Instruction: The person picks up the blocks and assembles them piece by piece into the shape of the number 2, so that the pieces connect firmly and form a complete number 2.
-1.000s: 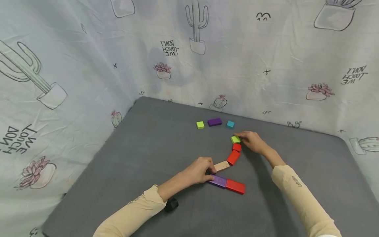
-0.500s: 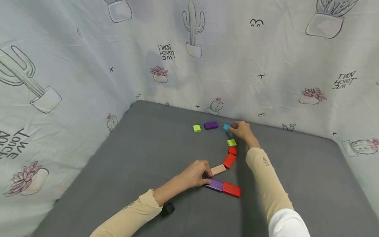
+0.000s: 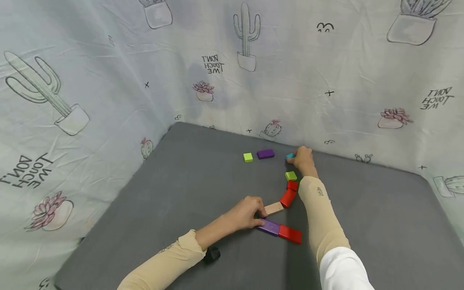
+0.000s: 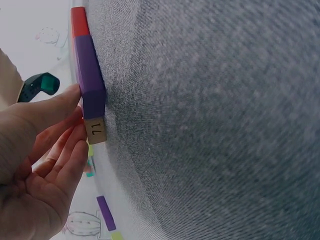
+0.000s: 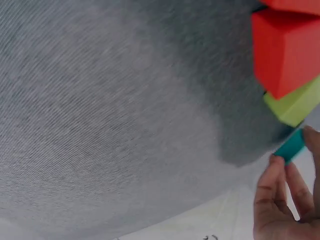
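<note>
My right hand (image 3: pixel 303 159) pinches a small teal block (image 5: pixel 290 146) between thumb and fingers, just behind a lime green block (image 3: pixel 291 176). That green block ends a curved row with a small red block (image 3: pixel 293 185), a longer red block (image 3: pixel 288 198) and a plain wooden block (image 3: pixel 274 208). My left hand (image 3: pixel 246 213) rests at the row's other end. Its thumb touches a purple block (image 4: pixel 90 65), and its fingers are by the wooden block (image 4: pixel 96 131), their contact partly hidden. Joined to the purple block end to end is a red block (image 3: pixel 290 234).
Toward the back of the grey table (image 3: pixel 174 181) lie a dark purple block (image 3: pixel 266 154) and another lime green block (image 3: pixel 248 157). A black object (image 3: pixel 212 254) sits beside the left sleeve. A cactus-print cloth (image 3: pixel 290 80) hangs behind the table.
My right hand has left the lime green block, reached back to the teal block and taken hold of it, shifting it slightly right. The left hand stays where it was.
</note>
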`<control>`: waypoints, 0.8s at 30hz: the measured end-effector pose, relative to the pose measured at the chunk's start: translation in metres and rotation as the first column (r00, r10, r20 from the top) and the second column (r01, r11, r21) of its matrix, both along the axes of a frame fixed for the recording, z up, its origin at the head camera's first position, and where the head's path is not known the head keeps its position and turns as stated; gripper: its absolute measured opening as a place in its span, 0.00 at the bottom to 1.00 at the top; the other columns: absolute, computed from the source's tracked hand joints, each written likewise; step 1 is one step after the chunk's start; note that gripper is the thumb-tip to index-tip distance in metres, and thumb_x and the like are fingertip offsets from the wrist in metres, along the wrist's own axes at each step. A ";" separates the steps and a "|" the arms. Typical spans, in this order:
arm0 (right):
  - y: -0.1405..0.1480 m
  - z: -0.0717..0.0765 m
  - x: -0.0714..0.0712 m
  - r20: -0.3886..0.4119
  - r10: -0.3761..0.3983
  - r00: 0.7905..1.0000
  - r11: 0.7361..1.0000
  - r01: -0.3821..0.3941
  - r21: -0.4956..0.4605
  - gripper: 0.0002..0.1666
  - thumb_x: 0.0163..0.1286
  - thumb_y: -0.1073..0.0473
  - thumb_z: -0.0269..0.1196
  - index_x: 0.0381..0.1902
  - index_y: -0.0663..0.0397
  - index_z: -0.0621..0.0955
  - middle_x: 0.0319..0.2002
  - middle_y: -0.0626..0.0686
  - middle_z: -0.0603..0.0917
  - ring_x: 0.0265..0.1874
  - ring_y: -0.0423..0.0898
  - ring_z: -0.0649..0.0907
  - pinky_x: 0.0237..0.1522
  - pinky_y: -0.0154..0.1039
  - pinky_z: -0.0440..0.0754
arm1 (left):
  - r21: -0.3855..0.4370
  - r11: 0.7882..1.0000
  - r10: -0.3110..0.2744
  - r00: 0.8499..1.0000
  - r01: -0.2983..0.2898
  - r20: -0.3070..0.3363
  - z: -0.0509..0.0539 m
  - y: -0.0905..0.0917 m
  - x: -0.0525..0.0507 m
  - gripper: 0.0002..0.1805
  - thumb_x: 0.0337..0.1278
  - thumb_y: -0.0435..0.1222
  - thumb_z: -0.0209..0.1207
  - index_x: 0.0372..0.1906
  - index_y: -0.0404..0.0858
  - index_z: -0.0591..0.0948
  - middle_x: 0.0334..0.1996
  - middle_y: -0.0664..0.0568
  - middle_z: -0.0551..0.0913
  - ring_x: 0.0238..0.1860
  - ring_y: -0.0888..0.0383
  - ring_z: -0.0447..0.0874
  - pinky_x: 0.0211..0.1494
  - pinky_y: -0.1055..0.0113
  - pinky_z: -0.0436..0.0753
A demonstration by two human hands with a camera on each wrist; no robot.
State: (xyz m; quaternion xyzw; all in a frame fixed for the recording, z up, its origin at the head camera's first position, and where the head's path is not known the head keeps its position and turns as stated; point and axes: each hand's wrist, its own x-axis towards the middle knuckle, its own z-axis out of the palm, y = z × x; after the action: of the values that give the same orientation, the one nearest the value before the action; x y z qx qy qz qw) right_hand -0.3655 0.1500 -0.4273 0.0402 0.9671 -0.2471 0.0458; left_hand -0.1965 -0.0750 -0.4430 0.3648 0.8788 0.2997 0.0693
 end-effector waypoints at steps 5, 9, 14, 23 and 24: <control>0.008 0.007 0.001 -0.103 -0.014 0.995 0.999 0.010 -0.047 0.18 0.60 0.60 0.68 0.36 0.74 0.83 0.37 0.66 0.83 0.35 0.56 0.81 0.42 0.50 0.80 | 0.003 1.000 0.005 1.000 -0.005 0.025 0.000 0.000 -0.001 0.09 0.47 0.34 0.72 0.36 0.36 0.88 0.33 0.53 0.81 0.36 0.65 0.80 0.39 0.80 0.76; 0.011 0.010 0.004 -0.201 0.010 0.979 0.999 -0.019 -0.046 0.17 0.57 0.59 0.69 0.27 0.72 0.80 0.23 0.58 0.80 0.23 0.48 0.75 0.28 0.43 0.77 | 0.001 1.000 0.003 0.999 -0.003 0.039 -0.001 0.001 -0.002 0.09 0.47 0.34 0.72 0.36 0.36 0.88 0.33 0.54 0.81 0.36 0.65 0.80 0.40 0.79 0.76; 0.013 0.011 0.009 -0.246 0.075 0.966 0.991 -0.101 -0.092 0.20 0.58 0.59 0.69 0.36 0.74 0.79 0.35 0.69 0.83 0.33 0.59 0.82 0.37 0.50 0.80 | -0.007 1.000 0.006 0.999 -0.005 0.041 0.001 0.002 -0.003 0.10 0.47 0.34 0.72 0.36 0.36 0.88 0.33 0.53 0.81 0.36 0.64 0.80 0.40 0.78 0.77; 0.002 0.016 0.024 -0.311 0.262 0.913 0.946 -0.307 -0.102 0.17 0.57 0.63 0.69 0.38 0.75 0.80 0.36 0.69 0.83 0.38 0.62 0.83 0.43 0.54 0.80 | -0.025 0.999 0.027 0.997 -0.025 0.072 0.003 0.003 -0.002 0.10 0.47 0.34 0.71 0.37 0.36 0.88 0.34 0.53 0.81 0.37 0.63 0.80 0.40 0.76 0.77; 0.000 0.017 0.026 -0.312 0.288 0.905 0.939 -0.331 -0.095 0.17 0.57 0.63 0.69 0.38 0.75 0.81 0.36 0.69 0.84 0.38 0.62 0.83 0.43 0.54 0.80 | -0.027 0.999 0.029 0.997 -0.027 0.073 0.003 0.003 -0.002 0.10 0.47 0.34 0.72 0.37 0.36 0.88 0.34 0.53 0.81 0.37 0.63 0.80 0.40 0.76 0.77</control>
State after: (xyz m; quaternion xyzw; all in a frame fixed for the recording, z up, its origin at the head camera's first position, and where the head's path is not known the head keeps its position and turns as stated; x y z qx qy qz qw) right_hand -0.3397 0.1505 -0.4105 -0.1546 0.9365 -0.3097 -0.0567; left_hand -0.1988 -0.0718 -0.4404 0.3404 0.8844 0.3024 0.1020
